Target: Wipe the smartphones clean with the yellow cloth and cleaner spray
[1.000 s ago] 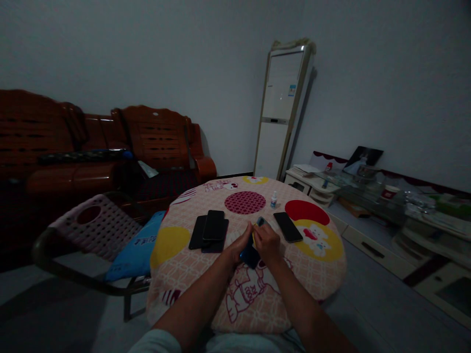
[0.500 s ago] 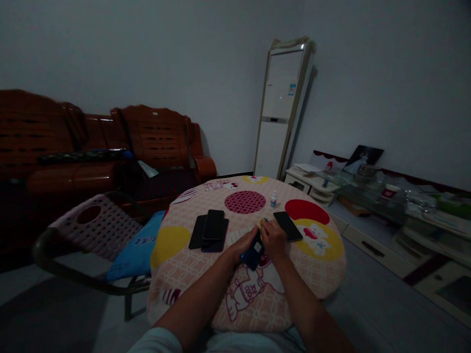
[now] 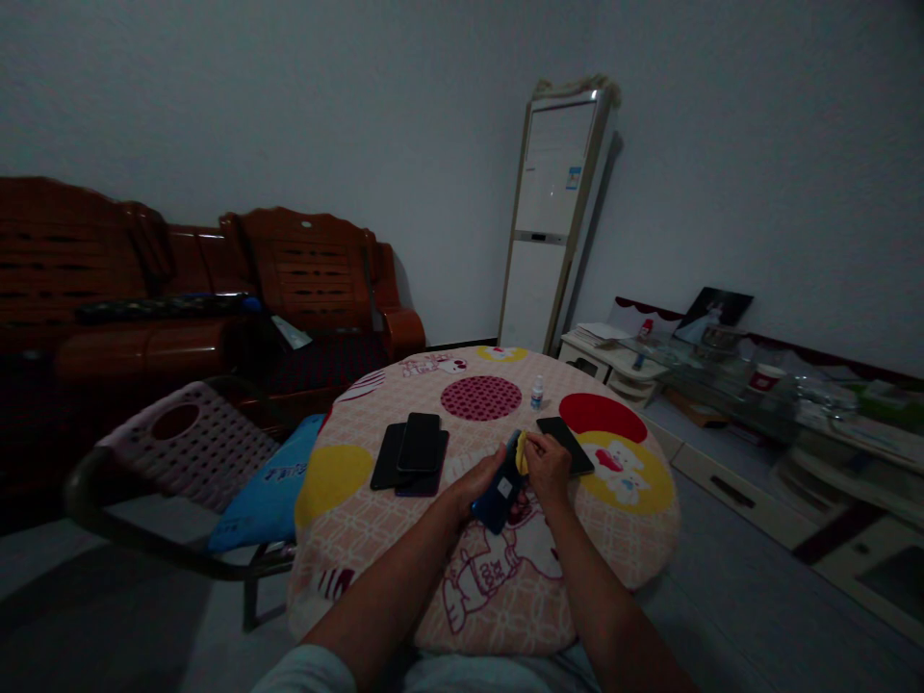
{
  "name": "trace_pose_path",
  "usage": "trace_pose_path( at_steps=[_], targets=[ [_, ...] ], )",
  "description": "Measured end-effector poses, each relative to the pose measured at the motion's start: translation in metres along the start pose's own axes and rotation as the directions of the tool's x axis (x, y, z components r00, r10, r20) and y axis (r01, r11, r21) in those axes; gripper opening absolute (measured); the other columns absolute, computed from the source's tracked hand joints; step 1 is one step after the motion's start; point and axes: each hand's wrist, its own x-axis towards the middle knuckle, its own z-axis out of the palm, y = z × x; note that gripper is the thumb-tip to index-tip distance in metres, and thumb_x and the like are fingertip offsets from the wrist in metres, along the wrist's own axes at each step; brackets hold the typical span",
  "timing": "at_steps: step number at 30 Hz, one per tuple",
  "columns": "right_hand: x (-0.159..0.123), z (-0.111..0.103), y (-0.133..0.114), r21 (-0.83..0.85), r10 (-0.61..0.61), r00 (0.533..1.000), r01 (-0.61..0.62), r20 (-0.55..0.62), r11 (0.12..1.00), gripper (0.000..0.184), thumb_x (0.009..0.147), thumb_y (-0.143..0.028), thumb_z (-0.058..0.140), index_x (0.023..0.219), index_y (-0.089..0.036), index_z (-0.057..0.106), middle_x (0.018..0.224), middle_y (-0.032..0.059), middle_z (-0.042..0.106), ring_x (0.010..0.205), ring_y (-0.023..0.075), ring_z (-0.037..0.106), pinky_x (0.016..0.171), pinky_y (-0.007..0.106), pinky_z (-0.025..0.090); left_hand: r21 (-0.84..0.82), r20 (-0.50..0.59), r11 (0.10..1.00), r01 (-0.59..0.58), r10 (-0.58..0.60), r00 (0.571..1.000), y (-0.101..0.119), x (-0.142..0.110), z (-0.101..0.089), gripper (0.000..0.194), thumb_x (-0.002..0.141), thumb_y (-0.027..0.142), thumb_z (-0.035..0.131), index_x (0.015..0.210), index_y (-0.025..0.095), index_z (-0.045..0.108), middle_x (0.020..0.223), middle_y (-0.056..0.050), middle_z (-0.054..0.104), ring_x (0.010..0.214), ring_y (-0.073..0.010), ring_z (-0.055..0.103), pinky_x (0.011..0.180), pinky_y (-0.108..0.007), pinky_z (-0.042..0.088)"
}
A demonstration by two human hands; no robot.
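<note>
My left hand [image 3: 479,481] is closed round the left edge of a dark blue phone [image 3: 498,500], which is tilted above the table with a small pale label facing up. A small yellow wiping pad [image 3: 521,452] is pinched in the fingers of my right hand [image 3: 547,468], against the phone's upper right part. Whether it is cloth or sponge I cannot tell. Just beyond my right hand lies a dark phone [image 3: 572,445]. Left of my hands, another black phone [image 3: 420,442] rests on a larger dark tablet-like device [image 3: 388,457]. A small white bottle [image 3: 537,393] stands upright farther back.
A patterned cloth covers the round table [image 3: 346,539]. To the left are a woven chair [image 3: 194,443] with a blue cushion [image 3: 267,496] and a wooden sofa [image 3: 310,269]. A cluttered low cabinet [image 3: 711,476] runs along the right, near a tall air conditioner [image 3: 552,207].
My right hand has shifted slightly right, and more of the yellow pad shows at the phone's upper edge. The phone stays in my left hand, turned slightly.
</note>
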Motion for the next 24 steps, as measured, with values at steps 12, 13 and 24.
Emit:
trace_pose_path(
  at_steps=[12,13,24],
  targets=[
    [0.005,0.0,-0.004,0.232,0.228,0.974,-0.223,0.006,0.947,0.026,0.069,-0.032,0.055,0.074,-0.015,0.074,0.073,0.0067,0.072,0.062,0.0184,0.063,0.058,0.026,0.048,0.056,-0.025,0.998,-0.029,0.03,0.999,0.004,-0.005,0.005,0.079,0.073,0.081,0.039,0.11,0.013,0.054,0.074,-0.012,0.066,0.058,-0.0226,0.065,0.053,-0.033,0.051],
    [0.007,0.0,-0.004,0.238,0.211,0.978,-0.206,0.005,0.949,0.026,0.07,-0.032,0.055,0.074,-0.015,0.074,0.072,0.0063,0.071,0.062,0.0179,0.062,0.057,0.026,0.048,0.056,-0.023,0.998,-0.032,0.033,0.999,0.005,-0.005,0.005,0.078,0.073,0.08,0.04,0.111,0.013,0.053,0.074,-0.012,0.066,0.058,-0.0226,0.065,0.053,-0.033,0.051],
    [0.005,-0.002,-0.01,0.08,-0.165,0.976,0.155,0.143,0.985,0.023,0.08,-0.02,0.049,0.081,-0.017,0.073,0.072,0.0037,0.062,0.064,0.0131,0.057,0.061,0.022,0.044,0.04,-0.032,0.998,-0.048,0.05,0.998,0.005,-0.006,0.005,0.079,0.073,0.081,0.04,0.1,0.01,0.059,0.07,-0.012,0.064,0.055,-0.0221,0.064,0.052,-0.033,0.05]
  ],
)
